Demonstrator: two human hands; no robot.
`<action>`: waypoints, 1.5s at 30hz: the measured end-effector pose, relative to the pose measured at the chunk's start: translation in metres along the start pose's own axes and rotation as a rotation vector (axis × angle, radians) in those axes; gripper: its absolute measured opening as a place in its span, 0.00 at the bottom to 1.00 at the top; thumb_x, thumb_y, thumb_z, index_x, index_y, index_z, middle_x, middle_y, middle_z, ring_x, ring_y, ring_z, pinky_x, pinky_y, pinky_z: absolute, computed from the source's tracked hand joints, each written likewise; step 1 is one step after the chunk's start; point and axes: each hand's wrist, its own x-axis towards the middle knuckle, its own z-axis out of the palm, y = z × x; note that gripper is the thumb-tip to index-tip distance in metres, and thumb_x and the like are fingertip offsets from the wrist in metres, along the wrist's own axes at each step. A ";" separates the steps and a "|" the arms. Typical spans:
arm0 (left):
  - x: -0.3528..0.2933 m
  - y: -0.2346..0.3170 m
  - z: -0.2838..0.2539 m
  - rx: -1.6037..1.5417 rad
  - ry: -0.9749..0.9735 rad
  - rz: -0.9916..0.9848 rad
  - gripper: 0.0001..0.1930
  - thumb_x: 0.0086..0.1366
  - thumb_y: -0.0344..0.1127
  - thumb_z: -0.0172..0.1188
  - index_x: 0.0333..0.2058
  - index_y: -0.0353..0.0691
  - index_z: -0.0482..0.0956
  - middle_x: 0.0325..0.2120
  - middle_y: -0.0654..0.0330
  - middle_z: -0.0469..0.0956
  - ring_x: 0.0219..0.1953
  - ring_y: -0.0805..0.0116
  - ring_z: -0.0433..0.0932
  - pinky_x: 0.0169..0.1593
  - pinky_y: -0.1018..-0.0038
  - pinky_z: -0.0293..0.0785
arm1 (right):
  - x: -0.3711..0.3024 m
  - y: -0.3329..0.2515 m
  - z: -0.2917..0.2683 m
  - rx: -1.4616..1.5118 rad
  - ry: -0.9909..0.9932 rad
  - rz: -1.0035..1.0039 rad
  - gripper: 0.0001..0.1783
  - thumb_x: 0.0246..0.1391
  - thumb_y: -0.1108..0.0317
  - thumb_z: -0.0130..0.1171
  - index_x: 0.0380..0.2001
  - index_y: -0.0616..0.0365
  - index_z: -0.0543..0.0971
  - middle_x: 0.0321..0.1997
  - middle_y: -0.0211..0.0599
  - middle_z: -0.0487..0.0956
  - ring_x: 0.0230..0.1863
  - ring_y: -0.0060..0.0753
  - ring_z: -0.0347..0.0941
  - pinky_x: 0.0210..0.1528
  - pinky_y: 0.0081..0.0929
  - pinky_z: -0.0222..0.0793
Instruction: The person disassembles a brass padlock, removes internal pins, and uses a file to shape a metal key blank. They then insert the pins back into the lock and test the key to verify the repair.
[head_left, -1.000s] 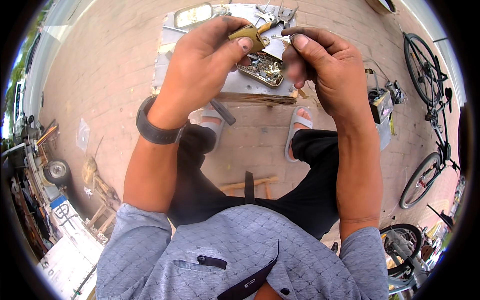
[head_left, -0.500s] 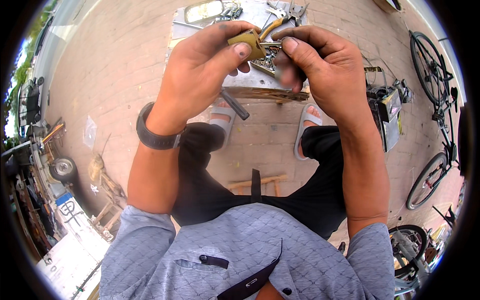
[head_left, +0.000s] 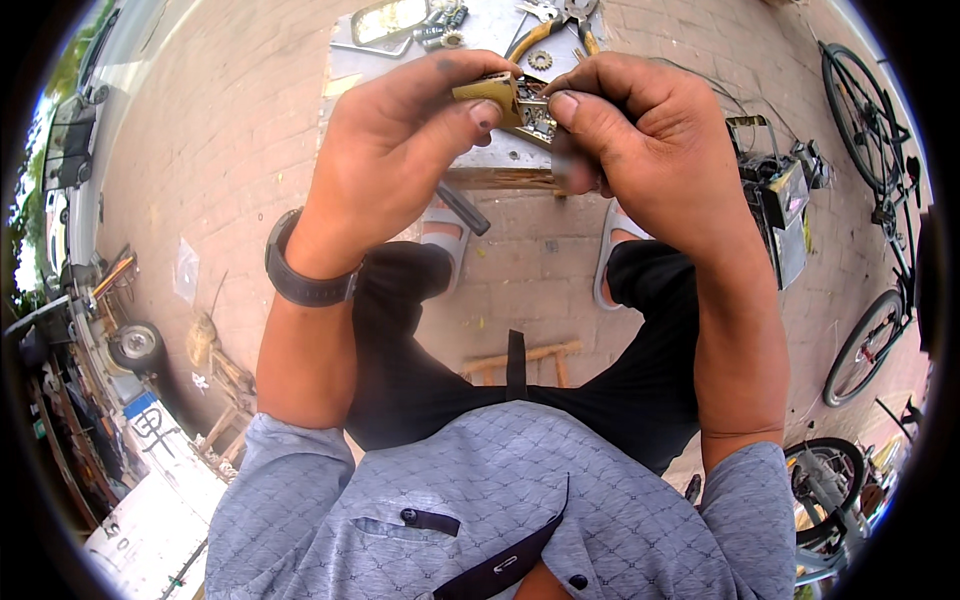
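My left hand (head_left: 395, 150) is closed on a yellowish, brass-coloured padlock (head_left: 490, 98), pinched between thumb and fingers; no shackle shows. My right hand (head_left: 655, 135) is closed too, its thumb and forefinger pinching a thin silvery metal rod (head_left: 534, 102). The rod's left end meets the right face of the padlock; whether it goes inside I cannot tell. Both hands are over the near part of a small worktable (head_left: 505, 158). A dark bar-shaped handle (head_left: 463, 208) slants out below my left wrist; its other end is hidden.
On the table lie pliers with yellow-and-black handles (head_left: 530, 40), a toothed metal wheel (head_left: 540, 60), a clear oblong case (head_left: 390, 20) and several small metal parts. A machine (head_left: 775, 205) and bicycles (head_left: 862, 345) stand at right. A wooden stool (head_left: 530, 362) shows between my legs.
The view has shifted slightly, so the table sits further left. The toothed wheel now shows between my hands. My grip on the padlock and rod looks much the same.
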 end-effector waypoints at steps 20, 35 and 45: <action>-0.003 0.007 0.013 0.044 -0.086 0.063 0.16 0.72 0.25 0.64 0.57 0.31 0.81 0.45 0.59 0.85 0.47 0.76 0.82 0.50 0.77 0.81 | -0.005 0.011 -0.025 -0.346 -0.152 -0.184 0.08 0.61 0.70 0.65 0.30 0.65 0.81 0.20 0.50 0.74 0.21 0.43 0.70 0.27 0.38 0.66; -0.004 0.006 0.024 -0.009 -0.104 0.099 0.17 0.68 0.20 0.65 0.56 0.31 0.81 0.41 0.60 0.86 0.40 0.78 0.83 0.42 0.80 0.83 | -0.014 0.020 -0.015 -0.438 -0.066 -0.392 0.08 0.58 0.71 0.66 0.27 0.60 0.78 0.23 0.49 0.76 0.27 0.57 0.75 0.28 0.44 0.67; -0.003 0.007 0.022 0.076 -0.162 0.057 0.17 0.69 0.19 0.64 0.55 0.31 0.81 0.40 0.59 0.86 0.40 0.76 0.85 0.42 0.79 0.85 | -0.019 0.027 -0.019 -0.590 -0.119 -0.508 0.07 0.59 0.70 0.65 0.30 0.58 0.76 0.26 0.45 0.77 0.29 0.57 0.76 0.28 0.47 0.69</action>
